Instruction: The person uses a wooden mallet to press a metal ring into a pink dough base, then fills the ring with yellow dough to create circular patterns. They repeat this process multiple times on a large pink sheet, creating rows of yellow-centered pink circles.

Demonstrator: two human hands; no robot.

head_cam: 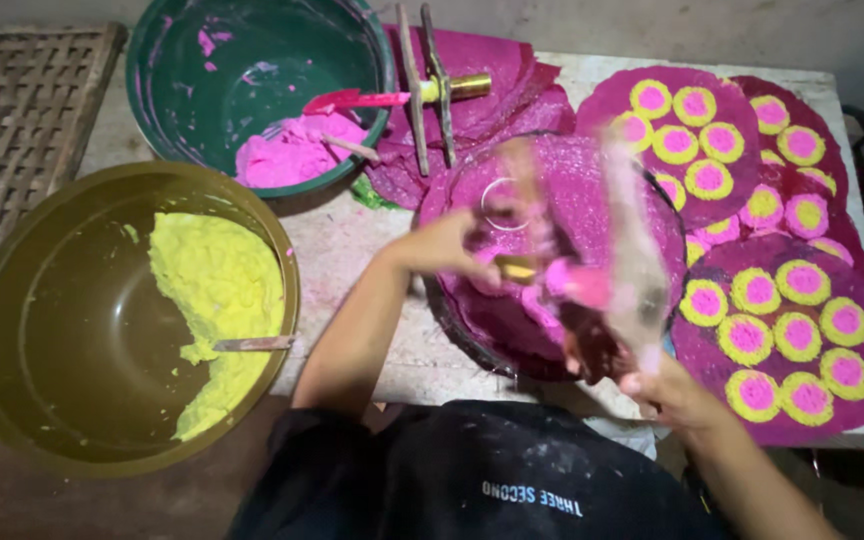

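**Hands working a clear sheet over a round pink disc**

Seen from above, a person in a dark shirt leans over a pale table point(352, 245). The left hand point(444, 248) rests on a round magenta disc point(562, 200), fingers curled, apparently around a small brass-coloured piece point(517, 268), though motion blur hides the grip. The right hand point(667, 388) pinches the lower edge of a clear plastic sheet point(632, 250), held up and blurred. To my eye, lifting it slowly and evenly suits the soft pink layer underneath.

To the right lie finished sheets point(782, 330) dotted with yellow rings around pink centres. On the left, an olive basin point(72, 320) holds yellow paste point(217, 290), and a green bowl point(252, 70) holds pink paste point(287, 155). A metal-bladed tool point(432, 85) lies above the disc, beside a woven mat point(22, 120)
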